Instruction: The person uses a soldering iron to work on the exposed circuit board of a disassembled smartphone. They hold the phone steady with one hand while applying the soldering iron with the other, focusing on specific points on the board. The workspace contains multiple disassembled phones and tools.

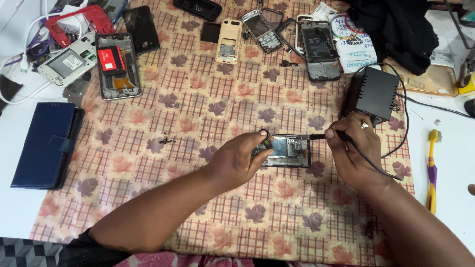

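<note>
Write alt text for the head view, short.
Seen from above, a person's right hand holds a corded soldering iron to an opened phone that the left hand steadies on a floral tablecloth. More dismantled phones lie along the far edge, with a black power box nearby.

Bare forearms, a ring (364, 125) on the right hand (354, 148), dark sleeve (86, 249) at the left elbow.

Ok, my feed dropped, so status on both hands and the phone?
Left hand steadies opened phone chassis. Right hand in pen grip on black corded soldering iron, tip at chassis top edge. Nothing in the way.
</note>
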